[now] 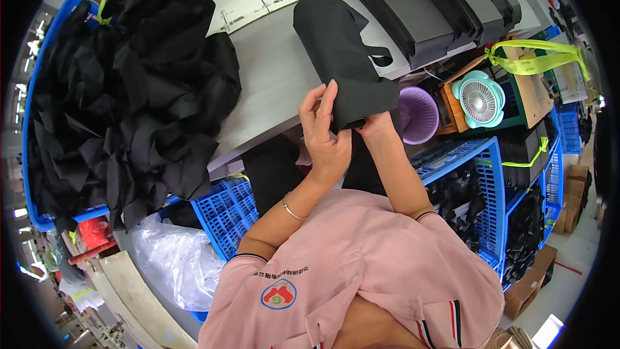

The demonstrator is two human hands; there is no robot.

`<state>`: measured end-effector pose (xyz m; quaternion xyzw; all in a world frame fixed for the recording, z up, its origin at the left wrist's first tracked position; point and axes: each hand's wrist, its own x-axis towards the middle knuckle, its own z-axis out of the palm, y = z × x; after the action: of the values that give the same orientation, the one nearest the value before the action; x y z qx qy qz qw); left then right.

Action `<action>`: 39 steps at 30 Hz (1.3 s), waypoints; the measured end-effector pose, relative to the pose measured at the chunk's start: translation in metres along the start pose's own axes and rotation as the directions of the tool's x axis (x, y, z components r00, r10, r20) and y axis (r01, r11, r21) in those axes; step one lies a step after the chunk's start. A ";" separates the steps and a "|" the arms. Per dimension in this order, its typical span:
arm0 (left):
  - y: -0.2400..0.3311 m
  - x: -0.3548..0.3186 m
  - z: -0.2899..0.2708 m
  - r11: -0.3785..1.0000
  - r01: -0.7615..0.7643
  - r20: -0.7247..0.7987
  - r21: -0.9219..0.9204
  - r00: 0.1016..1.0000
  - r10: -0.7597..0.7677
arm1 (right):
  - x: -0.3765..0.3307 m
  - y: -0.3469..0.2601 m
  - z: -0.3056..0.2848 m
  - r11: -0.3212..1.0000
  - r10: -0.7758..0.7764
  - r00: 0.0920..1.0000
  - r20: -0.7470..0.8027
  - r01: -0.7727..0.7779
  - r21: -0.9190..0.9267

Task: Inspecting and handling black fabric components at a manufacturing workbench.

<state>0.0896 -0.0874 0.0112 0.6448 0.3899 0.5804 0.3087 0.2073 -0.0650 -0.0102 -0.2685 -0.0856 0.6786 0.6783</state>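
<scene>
Folding looks underway: left hand (325,130) pinches the near edge of the black fabric piece (342,58) draped over the grey table (271,84); right hand (376,124) grips beneath it; smoothing the fold likely follows.

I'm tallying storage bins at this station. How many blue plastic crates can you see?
3: one blue crate on the left under the black fabric pile, one below the table edge, one at right holding black pieces. More may be hidden.
</scene>
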 end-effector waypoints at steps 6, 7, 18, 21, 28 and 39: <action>-0.006 -0.007 -0.009 0.996 0.035 0.007 -0.081 0.999 -0.034 | 0.007 0.009 0.000 0.999 -0.004 1.000 0.011 0.005 -0.032; -0.008 -0.008 -0.013 0.995 0.008 0.014 -0.102 1.000 -0.007 | 0.007 0.011 0.000 0.998 -0.025 0.993 -0.113 0.018 -0.057; -0.062 -0.020 -0.037 0.778 0.514 -0.024 -0.361 0.829 -0.559 | 0.014 -0.004 -0.001 0.464 0.142 0.962 0.234 0.144 -0.874; -0.074 -0.030 -0.029 0.597 0.596 0.038 -0.536 0.724 -0.689 | 0.020 0.012 0.006 -0.109 -0.028 0.894 0.446 0.441 -0.891; -0.085 -0.043 -0.006 0.287 0.692 0.258 -0.662 0.570 -0.780 | 0.006 0.062 0.012 -0.776 -0.236 0.784 0.574 0.204 -0.597; -0.088 -0.064 -0.004 0.258 0.786 0.434 -0.563 0.546 -0.716 | 0.000 0.061 -0.002 -0.849 -0.017 0.910 0.414 0.205 -0.486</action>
<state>0.0719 -0.0988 -0.0957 0.2337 0.3787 0.4331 0.7838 0.1552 -0.0691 -0.0417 -0.6579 -0.7497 -0.0238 0.0665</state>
